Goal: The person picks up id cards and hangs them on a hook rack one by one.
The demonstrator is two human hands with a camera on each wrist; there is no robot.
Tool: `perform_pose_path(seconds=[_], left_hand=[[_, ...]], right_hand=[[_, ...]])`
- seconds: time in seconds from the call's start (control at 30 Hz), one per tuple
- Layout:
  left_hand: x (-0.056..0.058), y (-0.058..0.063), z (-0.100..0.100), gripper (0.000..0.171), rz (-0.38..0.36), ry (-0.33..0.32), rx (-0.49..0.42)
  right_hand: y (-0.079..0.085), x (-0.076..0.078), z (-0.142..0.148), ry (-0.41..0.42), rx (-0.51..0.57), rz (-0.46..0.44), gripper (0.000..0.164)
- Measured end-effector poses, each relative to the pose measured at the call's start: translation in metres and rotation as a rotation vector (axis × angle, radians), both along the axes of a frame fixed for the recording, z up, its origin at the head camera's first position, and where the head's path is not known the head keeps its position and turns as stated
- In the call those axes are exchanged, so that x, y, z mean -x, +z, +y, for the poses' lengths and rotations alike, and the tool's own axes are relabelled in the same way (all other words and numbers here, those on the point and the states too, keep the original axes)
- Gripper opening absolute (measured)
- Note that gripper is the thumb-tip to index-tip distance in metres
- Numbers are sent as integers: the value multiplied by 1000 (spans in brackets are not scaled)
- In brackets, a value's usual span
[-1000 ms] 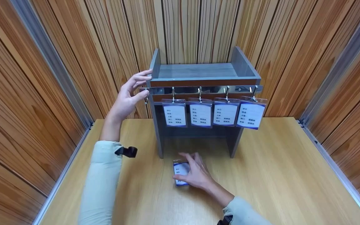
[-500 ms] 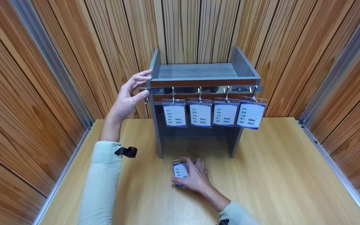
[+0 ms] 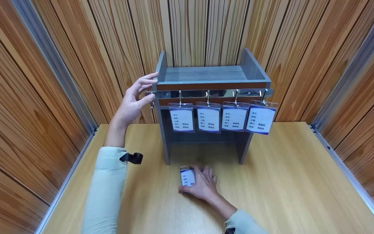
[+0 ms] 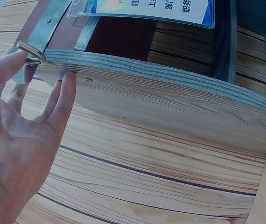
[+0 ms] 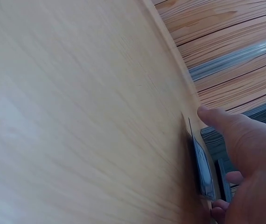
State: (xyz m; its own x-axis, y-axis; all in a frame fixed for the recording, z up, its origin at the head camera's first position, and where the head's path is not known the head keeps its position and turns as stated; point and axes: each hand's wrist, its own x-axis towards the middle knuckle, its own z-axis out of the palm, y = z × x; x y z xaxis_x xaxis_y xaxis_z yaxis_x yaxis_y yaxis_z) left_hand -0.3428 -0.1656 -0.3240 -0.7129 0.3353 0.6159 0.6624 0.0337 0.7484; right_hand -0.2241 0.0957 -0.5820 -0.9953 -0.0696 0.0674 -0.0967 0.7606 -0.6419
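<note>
In the head view my left hand (image 3: 133,100) touches the upper left side of a grey shelf unit (image 3: 206,74). Its fingers lie fairly straight against the side panel, with the thumb by a metal hook (image 4: 32,51) at the rail's end. On the table, a badge in a clear holder (image 3: 187,177) lies face up before the shelf. My right hand (image 3: 203,185) is spread over it, thumb at the lower left and fingertips toward the far side, covering its right part. The right wrist view shows the thumb (image 5: 226,122) apart from the badge's edge; fingertip contact is unclear.
Several badges (image 3: 208,119) hang by clips from hooks on the clear rail (image 3: 222,93) across the shelf's front. The shelf stands on a wooden table (image 3: 297,182), near the back panelled wall (image 3: 200,29). Side walls (image 3: 28,107) rise left and right.
My right hand has shifted slightly left and nearer to me over the badge, its fingers drawing in. The left hand keeps its place on the shelf.
</note>
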Motion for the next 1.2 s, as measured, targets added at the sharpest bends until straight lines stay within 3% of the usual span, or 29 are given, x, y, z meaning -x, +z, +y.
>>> perform_pose_path(seconds=[0.37,0.57,0.9,1.07,1.2], left_hand=[[0,1,0,38,-4,-3,-1],[-1,1,0,39,-18,6,5],[1,0,0,39,-11,3,4],[1,-1,0,39,9,-6,7],[1,-1,-1,39,-3,11,17]], right_hand=[[-6,0,-1,-6,-9,5,109],[-9,1,0,10,-13,18,102],[2,4,3,20,0,-93,106],[-2,5,4,34,40,-97,98],[6,5,6,76,49,-131,93]])
